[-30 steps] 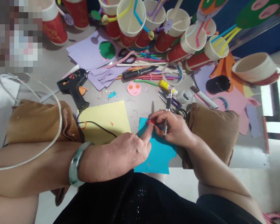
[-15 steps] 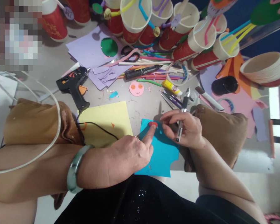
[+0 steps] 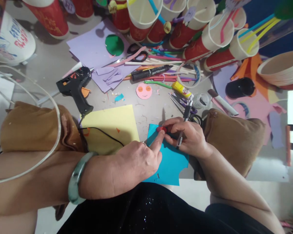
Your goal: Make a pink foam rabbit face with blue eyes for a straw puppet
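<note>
Head view of paper craft at a cluttered table [image 3: 134,110]. The left hand [image 3: 140,162] reached in over the near edge with its index finger extended, the fingertip resting on a small red disc [image 3: 163,129]; the other fingers were curled under, and whether they enclosed anything could not be told. The disc lay near the far edge of a blue sheet [image 3: 172,165]. The right hand [image 3: 191,138] carried a pen [image 3: 187,113] slantwise between its fingers, while its thumb and forefinger stood narrowly apart at the right side of the disc; whether they touched it could not be made out. The pen's silver end pointed up and away from the sheet.

The step in hand appeared to be the positioning or steadying of the disc, the left fingertip serving as a clamp. The next move probably called for continued light pressure there while the right fingertips adjusted the rim; for any drawing, the pen would have had to be turned so that its tip met the paper. So small a piece could easily have slipped or curled.

Beyond the sheet lay a pink face [image 3: 144,91], apparently a finished example of similar work. A yellow sheet [image 3: 109,122] and a glue gun [image 3: 75,89] lay to the left.
</note>
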`<control>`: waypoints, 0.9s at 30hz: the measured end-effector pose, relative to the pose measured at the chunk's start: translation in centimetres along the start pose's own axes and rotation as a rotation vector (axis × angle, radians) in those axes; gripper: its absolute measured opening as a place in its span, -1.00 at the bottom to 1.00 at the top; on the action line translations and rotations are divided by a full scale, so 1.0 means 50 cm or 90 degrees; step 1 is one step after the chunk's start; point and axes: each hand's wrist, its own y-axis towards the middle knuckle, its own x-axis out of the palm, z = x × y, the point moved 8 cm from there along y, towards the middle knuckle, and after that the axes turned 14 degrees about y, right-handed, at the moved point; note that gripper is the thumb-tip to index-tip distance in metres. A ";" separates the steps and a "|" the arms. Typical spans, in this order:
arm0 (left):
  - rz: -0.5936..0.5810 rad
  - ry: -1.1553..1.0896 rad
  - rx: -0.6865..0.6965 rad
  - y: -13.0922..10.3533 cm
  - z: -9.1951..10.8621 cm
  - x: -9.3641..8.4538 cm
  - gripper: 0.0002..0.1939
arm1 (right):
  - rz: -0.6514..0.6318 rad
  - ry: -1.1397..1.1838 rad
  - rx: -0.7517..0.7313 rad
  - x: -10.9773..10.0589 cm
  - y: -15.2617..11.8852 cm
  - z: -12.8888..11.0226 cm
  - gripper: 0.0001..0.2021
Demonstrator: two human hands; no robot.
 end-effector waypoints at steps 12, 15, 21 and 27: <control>0.013 0.030 -0.001 -0.001 -0.002 -0.008 -0.85 | 0.005 -0.001 -0.004 -0.002 -0.001 0.000 -0.74; 0.009 0.022 0.006 0.000 -0.003 -0.010 -0.83 | 0.009 0.011 -0.003 -0.002 -0.001 0.000 -0.73; -0.003 0.013 -0.002 0.000 -0.001 0.000 -0.78 | 0.005 0.027 0.012 -0.003 0.002 0.004 -0.71; -0.012 -0.005 0.017 0.004 -0.005 0.001 -0.82 | -0.019 0.042 0.007 -0.009 0.005 0.000 -0.82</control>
